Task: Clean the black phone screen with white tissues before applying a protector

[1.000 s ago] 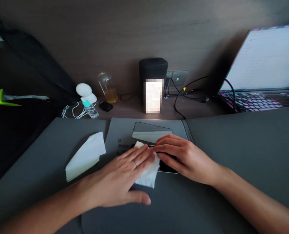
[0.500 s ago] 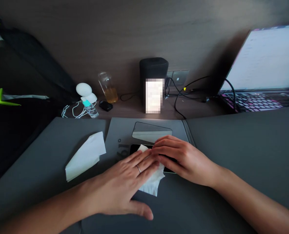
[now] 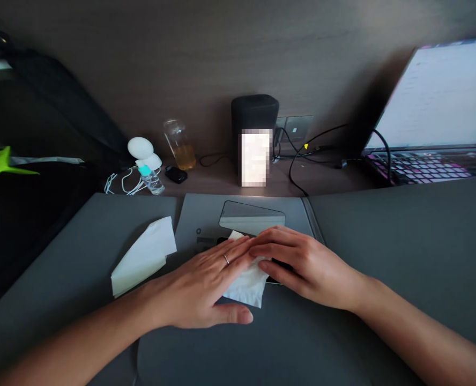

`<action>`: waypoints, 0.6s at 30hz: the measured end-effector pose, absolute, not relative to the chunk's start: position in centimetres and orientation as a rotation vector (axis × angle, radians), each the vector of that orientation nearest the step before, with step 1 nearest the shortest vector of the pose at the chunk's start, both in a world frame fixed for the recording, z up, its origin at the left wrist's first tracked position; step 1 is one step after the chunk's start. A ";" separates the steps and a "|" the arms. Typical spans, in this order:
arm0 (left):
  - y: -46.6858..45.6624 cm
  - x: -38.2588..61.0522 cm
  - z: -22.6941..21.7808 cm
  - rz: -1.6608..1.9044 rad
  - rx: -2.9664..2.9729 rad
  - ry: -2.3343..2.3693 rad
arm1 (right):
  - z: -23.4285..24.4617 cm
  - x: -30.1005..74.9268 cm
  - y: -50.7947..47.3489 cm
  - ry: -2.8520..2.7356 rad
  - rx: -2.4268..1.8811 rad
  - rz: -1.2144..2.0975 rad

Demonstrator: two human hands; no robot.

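The left grip lies loose and flat, palm down over a white tissue, its fingers straight and together and its thumb spread toward the person. The right grip arches beside it, fingertips touching or overlapping the left ones; whether it clasps anything underneath cannot be told. Directly beneath both sets of fingers is a dark flat device, phone-like in outline, its long axis running crosswise from one hand to the other. That is the relation that counts: the left fingers and the tissue cover its middle, while the right hand, nearer its right end, appears to steady it. One dark corner shows past the left fingertips, and the tissue hangs over the near edge. Just beyond the fingers, a pale slanted outline marks the grey mat, printed or inset. To the left of the left grip, near its wrist, rests a folded white paper. Past the mat runs a strip of brown counter, with a black speaker-like cylinder straight ahead of the hands, a tilted bottle of amber liquid and a small turquoise-capped bottle ahead and left, and an open laptop far right, before a dark wood-grained wall.
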State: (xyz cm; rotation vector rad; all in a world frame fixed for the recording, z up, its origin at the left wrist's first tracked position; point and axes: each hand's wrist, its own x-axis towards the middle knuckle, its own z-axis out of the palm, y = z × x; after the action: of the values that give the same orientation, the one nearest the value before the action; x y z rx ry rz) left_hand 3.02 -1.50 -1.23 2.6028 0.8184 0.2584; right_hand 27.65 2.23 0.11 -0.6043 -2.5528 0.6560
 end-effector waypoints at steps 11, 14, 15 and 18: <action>-1.3 2.5 -0.9 0.691 2.302 1.095 | -1.0 26.3 0.3 -2.845 -0.364 0.475; -1.1 2.3 -0.4 0.706 2.303 1.181 | -1.2 26.8 0.2 -2.898 -0.511 0.516; -1.0 2.2 -0.3 0.711 2.312 1.199 | -1.1 26.9 0.1 -2.899 -0.557 0.534; -0.7 2.3 -0.1 0.708 2.356 1.218 | -0.7 27.2 -0.3 -2.876 -0.609 0.583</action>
State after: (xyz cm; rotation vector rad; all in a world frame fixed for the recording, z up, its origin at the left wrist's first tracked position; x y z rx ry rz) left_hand 2.28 -0.74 -0.10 2.3564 1.2180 0.7075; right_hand 27.19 -0.31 -0.69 -0.6091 -2.8755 0.5828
